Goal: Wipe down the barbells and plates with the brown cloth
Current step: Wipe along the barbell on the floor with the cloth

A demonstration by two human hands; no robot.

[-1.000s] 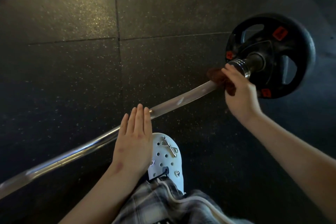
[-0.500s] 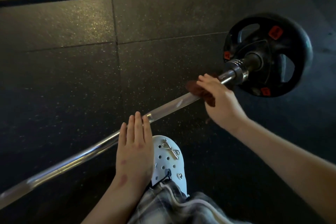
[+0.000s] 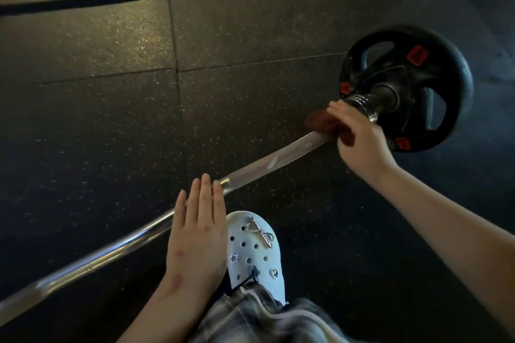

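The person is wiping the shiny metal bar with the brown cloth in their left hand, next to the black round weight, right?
No. The brown cloth is in the right hand, not the left. The head view shows it gripped around the shiny metal bar beside the black round weight plate; the flat left hand holds nothing.

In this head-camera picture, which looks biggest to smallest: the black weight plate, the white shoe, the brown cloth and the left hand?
1. black weight plate
2. left hand and white shoe: about alike, both nearer the camera, so unranked
3. brown cloth, partly hidden by the right hand
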